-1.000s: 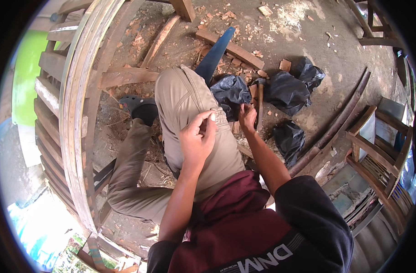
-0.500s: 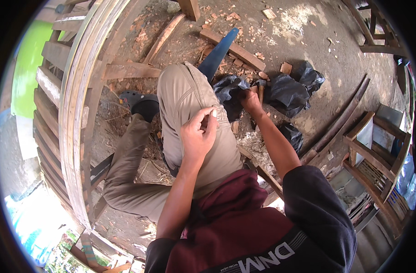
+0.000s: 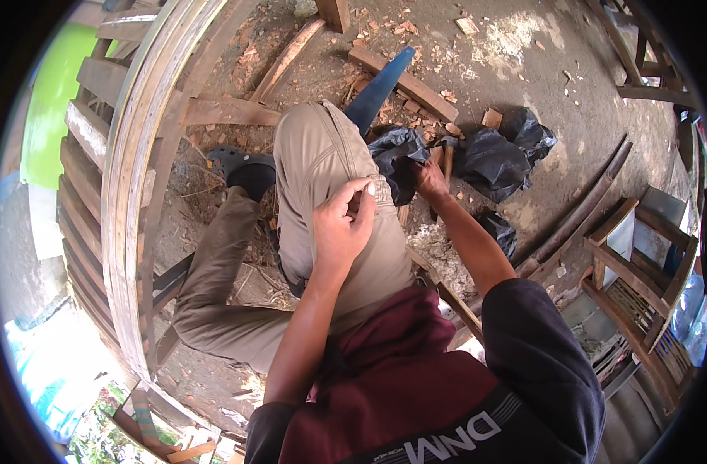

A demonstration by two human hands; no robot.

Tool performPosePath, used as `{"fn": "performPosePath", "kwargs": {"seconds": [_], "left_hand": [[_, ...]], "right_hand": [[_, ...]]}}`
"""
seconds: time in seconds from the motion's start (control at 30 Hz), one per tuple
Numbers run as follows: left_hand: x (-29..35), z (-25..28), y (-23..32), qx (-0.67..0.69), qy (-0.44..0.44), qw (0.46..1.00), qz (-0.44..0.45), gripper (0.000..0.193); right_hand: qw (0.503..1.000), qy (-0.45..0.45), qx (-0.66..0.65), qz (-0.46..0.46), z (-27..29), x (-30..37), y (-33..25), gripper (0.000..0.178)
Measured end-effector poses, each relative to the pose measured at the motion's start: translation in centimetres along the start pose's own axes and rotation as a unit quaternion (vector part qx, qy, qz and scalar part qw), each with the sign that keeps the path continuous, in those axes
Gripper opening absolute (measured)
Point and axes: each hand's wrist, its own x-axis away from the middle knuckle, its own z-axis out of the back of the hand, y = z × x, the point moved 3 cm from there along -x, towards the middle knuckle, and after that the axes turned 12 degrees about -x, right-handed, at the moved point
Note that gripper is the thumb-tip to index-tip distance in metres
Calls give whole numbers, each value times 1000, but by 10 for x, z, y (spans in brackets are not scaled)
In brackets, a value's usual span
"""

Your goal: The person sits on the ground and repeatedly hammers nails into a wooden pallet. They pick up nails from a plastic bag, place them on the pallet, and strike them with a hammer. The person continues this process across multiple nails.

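Note:
Over my raised knee, my left hand (image 3: 343,226) is closed, thumb and fingertips pinched together; whatever is between them is too small to make out. My right hand (image 3: 431,182) is at the mouth of a crumpled black plastic bag (image 3: 396,151) on the ground beyond that knee. Its fingers are curled together with the tips partly hidden at the dark plastic, so what they hold does not show. Just right of these fingers stands what looks like a hammer (image 3: 448,161) with a wooden handle. A blue saw blade (image 3: 380,91) slants up from behind my knee.
A second black plastic bag (image 3: 493,162) lies to the right. Beyond the saw is a wooden beam (image 3: 423,91) among wood chips. A large slatted wooden frame (image 3: 129,170) rises on my left. At the right are a long dark strip (image 3: 582,205) and a wooden chair-like frame (image 3: 632,263).
My right hand has drawn back slightly from the bag's mouth, showing more of its fingers. The left hand stays pinched over my knee. The whole view has shifted a little.

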Motion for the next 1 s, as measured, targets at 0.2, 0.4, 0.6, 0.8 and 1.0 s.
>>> {"fn": "performPosePath", "kwargs": {"seconds": [0.2, 0.4, 0.6, 0.8, 1.0], "left_hand": [[1, -1, 0, 1, 1, 1000, -3, 12], [-2, 2, 15, -46, 2, 999, -14, 14], [-18, -22, 40, 158, -27, 987, -18, 23], [-25, -33, 35, 374, -61, 920, 99, 22], [-20, -35, 25, 343, -127, 929, 54, 17]], "right_hand": [[992, 36, -88, -88, 25, 6, -37, 23], [962, -3, -210, -172, 76, 10, -98, 22], [737, -30, -667, -104, 149, 0, -232, 15], [603, -3, -795, -62, 147, 3, -259, 11], [609, -32, -789, -76, 147, 9, -251, 13]]}}
